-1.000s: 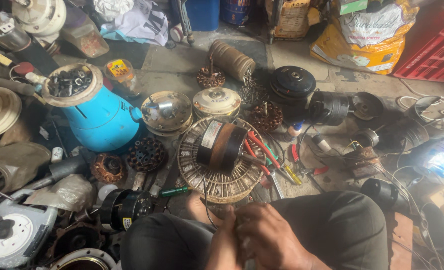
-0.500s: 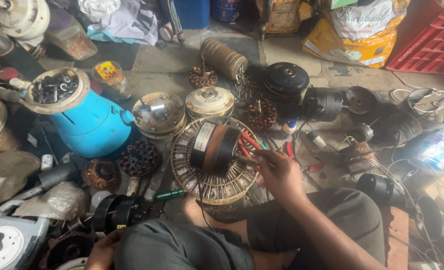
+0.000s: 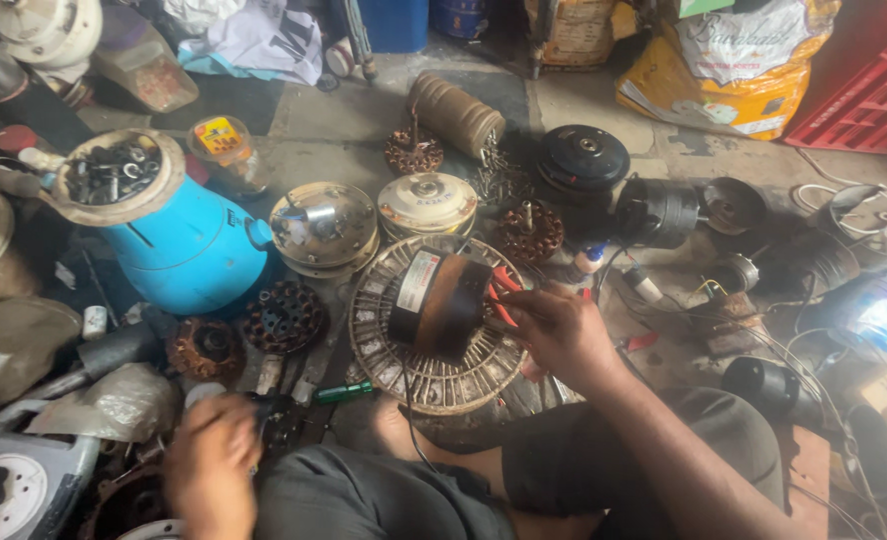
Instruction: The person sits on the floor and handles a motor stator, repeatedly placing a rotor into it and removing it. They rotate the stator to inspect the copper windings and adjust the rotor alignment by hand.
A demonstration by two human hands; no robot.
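Observation:
I sit on the floor with a dark fan motor (image 3: 442, 305) lying on a round wire grill (image 3: 404, 375) in front of my legs. My right hand (image 3: 562, 332) rests at the motor's right side, fingers closed on red-handled pliers (image 3: 504, 288). Down at the lower left, my left hand (image 3: 209, 462) reaches into the clutter beside my knee, close to a small dark part (image 3: 269, 408) and a green-handled screwdriver (image 3: 342, 392). That hand is blurred and its fingers are hidden.
A blue jug (image 3: 189, 250) topped with a bowl of bolts stands at the left. Two round metal motor covers (image 3: 324, 225) (image 3: 427, 200), copper windings (image 3: 529, 230), a black disc (image 3: 584, 155), wires, a yellow sack (image 3: 724, 95) and a red crate (image 3: 874, 100) crowd the floor.
My hands were together at my lap. The right one went up to the red handles by the motor, and the left one swung out to the lower left clutter.

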